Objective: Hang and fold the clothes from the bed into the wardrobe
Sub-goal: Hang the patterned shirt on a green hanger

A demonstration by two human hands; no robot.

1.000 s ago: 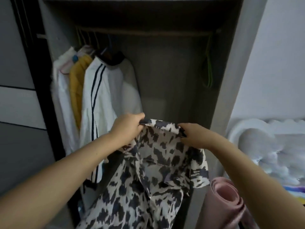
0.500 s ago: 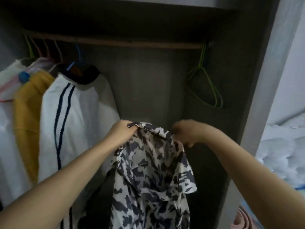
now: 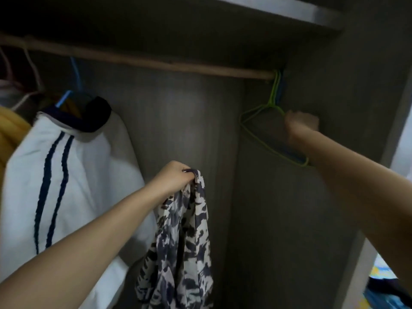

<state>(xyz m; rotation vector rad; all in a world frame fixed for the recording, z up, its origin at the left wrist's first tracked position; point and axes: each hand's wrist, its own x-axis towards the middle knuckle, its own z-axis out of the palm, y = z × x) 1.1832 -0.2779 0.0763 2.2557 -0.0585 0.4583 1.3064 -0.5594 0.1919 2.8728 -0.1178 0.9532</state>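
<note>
While the left hand (image 3: 172, 178) pinches the patterned shirt (image 3: 182, 237), the right hand (image 3: 301, 127), curled at the green hanger (image 3: 263, 130), could snag the blue hanger (image 3: 292, 156) behind.

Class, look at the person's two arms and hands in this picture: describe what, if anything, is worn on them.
Both forearms are bare up to the picture's edge: no sleeves show. The left hand and right hand wear no gloves, and no watch, bracelet or ring is visible. The fingers are mostly hidden from this view.

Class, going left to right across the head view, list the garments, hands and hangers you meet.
Yellow garment → white striped jacket → left hand → patterned shirt → green hanger → right hand.
</note>
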